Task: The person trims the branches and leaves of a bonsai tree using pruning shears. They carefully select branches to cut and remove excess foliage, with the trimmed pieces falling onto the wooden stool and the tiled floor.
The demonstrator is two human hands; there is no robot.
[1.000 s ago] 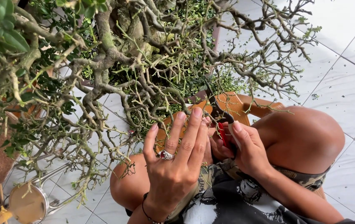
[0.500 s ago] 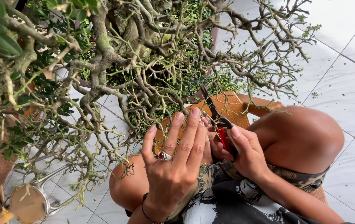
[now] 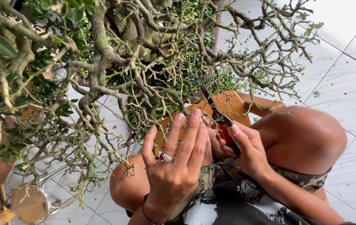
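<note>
Shears [image 3: 218, 118] with red handles sit in my right hand [image 3: 244, 150], grip wrapped tight around them, blades pointing up and left into the bonsai tree [image 3: 144, 71]. My left hand [image 3: 176, 160], fingers spread and empty, steadies twigs above my knees for a clean cut.

no packages, labels, signs, screens visible

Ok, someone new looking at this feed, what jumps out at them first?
The gnarled bonsai tree with twisting branches fills the upper left and centre. Below it, the left hand, wearing a red-stoned ring, spreads its fingers up against the twigs. Beside it, the right hand grips red-handled pruning shears, blades pointing into the foliage.
</note>
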